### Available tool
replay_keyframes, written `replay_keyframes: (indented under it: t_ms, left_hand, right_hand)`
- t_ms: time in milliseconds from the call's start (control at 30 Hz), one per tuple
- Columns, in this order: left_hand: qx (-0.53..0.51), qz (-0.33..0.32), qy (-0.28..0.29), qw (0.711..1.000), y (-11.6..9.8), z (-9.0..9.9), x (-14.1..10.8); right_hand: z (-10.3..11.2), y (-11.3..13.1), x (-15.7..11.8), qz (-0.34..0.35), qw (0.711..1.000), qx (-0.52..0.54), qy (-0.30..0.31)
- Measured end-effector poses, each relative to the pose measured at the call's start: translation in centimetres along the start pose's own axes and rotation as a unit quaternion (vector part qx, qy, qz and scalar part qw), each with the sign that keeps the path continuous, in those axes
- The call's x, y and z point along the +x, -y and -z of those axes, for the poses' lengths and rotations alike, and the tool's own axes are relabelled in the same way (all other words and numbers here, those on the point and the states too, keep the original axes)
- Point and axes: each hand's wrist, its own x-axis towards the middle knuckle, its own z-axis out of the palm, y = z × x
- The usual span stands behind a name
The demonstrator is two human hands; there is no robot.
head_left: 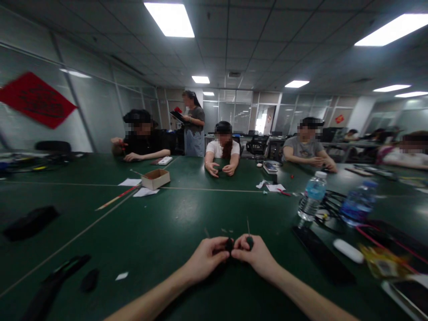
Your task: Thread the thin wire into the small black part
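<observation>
The left hand [207, 259] and right hand [254, 256] meet over the green table [160, 223], their fingers curled narrow and each pinching something small. The left fingers [219, 245] close on a dark lump [229, 244], while the right fingers [241, 252] hold a second lump [249, 242] with a thin pin [248, 225] rising from it. The lumps sit just beside each other between the hands, and the step in hand looks like working these two pieces at the fingertips; their material is too small to tell. Just ahead of the fingers lie a few tiny bits [224, 231]. Left of them are a black lump [89, 280] and a paper scrap [121, 276]. To their right are a white oblong [348, 250], a black slab [323, 254], two water bottles [312, 196] and a cable coil [329, 211]. Farther ahead stands a cardboard box [155, 179], and across the table co-workers [222, 149] sit with their own hands on the surface.
</observation>
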Motion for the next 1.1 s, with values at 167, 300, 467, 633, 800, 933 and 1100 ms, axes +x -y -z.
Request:
replay_keyframes:
  t_ms: [167, 300, 467, 633, 800, 933, 1100]
  left_hand:
    - [0.008, -0.028, 0.037, 0.999, -1.3, -0.4, -0.3]
    - [0.059, -0.027, 0.049, 0.997, -2.4, -0.6, -0.8]
    - [0.098, -0.02, 0.043, 0.994, -2.8, -0.5, -1.0]
    - [0.07, -0.018, 0.03, 0.997, -2.1, -0.5, -0.8]
    - [0.044, -0.007, 0.01, 0.999, -1.3, -0.5, -0.5]
    - [0.018, 0.009, 0.001, 1.0, -0.7, -0.5, -0.3]
    - [-0.044, 0.031, -0.006, 0.999, -0.1, -0.3, 0.0]
  right_hand:
    - [-0.1, -0.7, 0.2, -0.006, 1.0, 0.02, -0.001]
    - [-0.3, -1.2, 0.4, -0.029, 1.0, 0.002, -0.012]
    - [-0.6, -1.2, 0.4, -0.05, 0.998, -0.022, -0.029]
    - [-0.8, -1.0, 0.1, -0.066, 0.996, -0.048, -0.031]
    - [-0.8, -1.1, 0.1, -0.041, 0.998, -0.044, -0.034]
    - [-0.7, -1.2, 0.2, -0.04, 0.999, -0.011, -0.021]
    - [-0.7, -0.7, 0.0, -0.039, 0.999, -0.016, -0.013]
